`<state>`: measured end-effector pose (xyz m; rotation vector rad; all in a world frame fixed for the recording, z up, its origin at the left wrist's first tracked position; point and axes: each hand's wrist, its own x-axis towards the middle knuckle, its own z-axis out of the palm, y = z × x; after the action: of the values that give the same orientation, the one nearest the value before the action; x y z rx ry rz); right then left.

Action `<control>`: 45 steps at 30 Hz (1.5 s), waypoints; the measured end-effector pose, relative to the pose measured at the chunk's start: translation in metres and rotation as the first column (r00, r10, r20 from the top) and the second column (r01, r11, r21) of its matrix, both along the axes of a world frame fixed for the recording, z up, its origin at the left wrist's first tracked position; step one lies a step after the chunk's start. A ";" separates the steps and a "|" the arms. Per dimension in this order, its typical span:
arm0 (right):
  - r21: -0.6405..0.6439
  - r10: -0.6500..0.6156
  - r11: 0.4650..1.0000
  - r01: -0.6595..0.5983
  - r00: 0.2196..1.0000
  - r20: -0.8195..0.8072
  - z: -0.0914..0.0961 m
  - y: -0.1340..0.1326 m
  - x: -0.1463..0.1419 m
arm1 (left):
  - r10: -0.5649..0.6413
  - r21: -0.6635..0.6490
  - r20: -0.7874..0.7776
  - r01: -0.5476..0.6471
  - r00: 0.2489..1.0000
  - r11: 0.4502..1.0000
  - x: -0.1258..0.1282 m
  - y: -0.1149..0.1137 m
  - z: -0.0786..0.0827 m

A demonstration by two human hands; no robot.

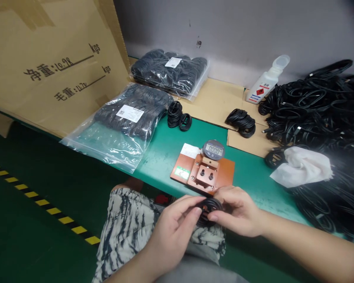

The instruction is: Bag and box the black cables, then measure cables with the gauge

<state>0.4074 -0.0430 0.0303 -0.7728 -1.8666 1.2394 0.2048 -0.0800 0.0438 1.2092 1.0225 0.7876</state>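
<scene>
A coiled black cable (210, 205) is held between my two hands, just off the near edge of the green table. My left hand (177, 228) grips the coil's left side with thumb and fingers. On its right side, my right hand (238, 210) pinches the same coil. Right behind the coil stands a copper-coloured measuring fixture (207, 177), topped by a round digital gauge (213, 150) reading 0.000. Further back lie small bundles of coiled cable (174, 114), with another bundle (242, 122) to the right on cardboard.
Clear bags of coiled cables (126, 118) lie at the left, by a large cardboard box (56, 59). A white bottle (267, 80) leans near a big cable heap (321, 106) at the right. A white cloth (303, 167) rests on cables.
</scene>
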 end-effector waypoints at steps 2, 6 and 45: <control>0.006 0.009 1.000 -0.009 1.000 -0.010 0.000 0.000 0.000 | -0.004 -0.067 0.053 0.007 0.999 0.998 0.001 0.001 0.002; 0.023 0.021 0.999 -0.022 1.000 0.007 0.002 0.001 0.000 | 0.025 -0.055 0.058 -0.022 0.998 0.998 0.005 0.000 -0.001; 0.036 0.086 0.996 -0.087 0.996 0.022 0.007 0.002 0.002 | -0.261 -0.215 0.090 0.274 0.961 0.937 0.009 -0.006 -0.014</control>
<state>0.4098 -0.0407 0.0371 -0.6934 -1.9519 1.2512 0.2136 -0.0858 0.0301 1.0920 0.8497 0.4772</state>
